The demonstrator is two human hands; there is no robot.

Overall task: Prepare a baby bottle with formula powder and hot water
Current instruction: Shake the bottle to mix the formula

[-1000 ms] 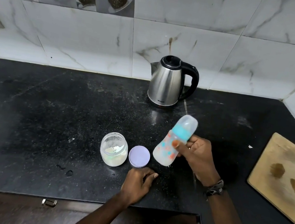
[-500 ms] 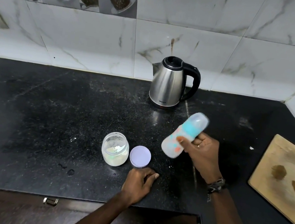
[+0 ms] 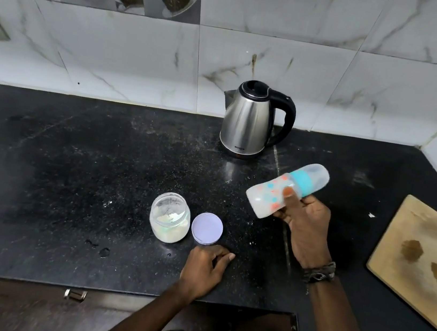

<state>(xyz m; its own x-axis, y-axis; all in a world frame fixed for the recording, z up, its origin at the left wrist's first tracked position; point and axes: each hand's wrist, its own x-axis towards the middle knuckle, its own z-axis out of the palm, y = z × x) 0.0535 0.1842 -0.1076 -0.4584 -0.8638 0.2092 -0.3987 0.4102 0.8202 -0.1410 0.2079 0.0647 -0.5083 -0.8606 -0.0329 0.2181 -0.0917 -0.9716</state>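
Milky-white inside, the capped baby bottle (image 3: 285, 193) is gripped above the worktop (image 3: 70, 172) by the right hand (image 3: 305, 228), its long axis tilted cap-up toward the right, while the left hand (image 3: 204, 268) rests loosely curled, empty, well apart.
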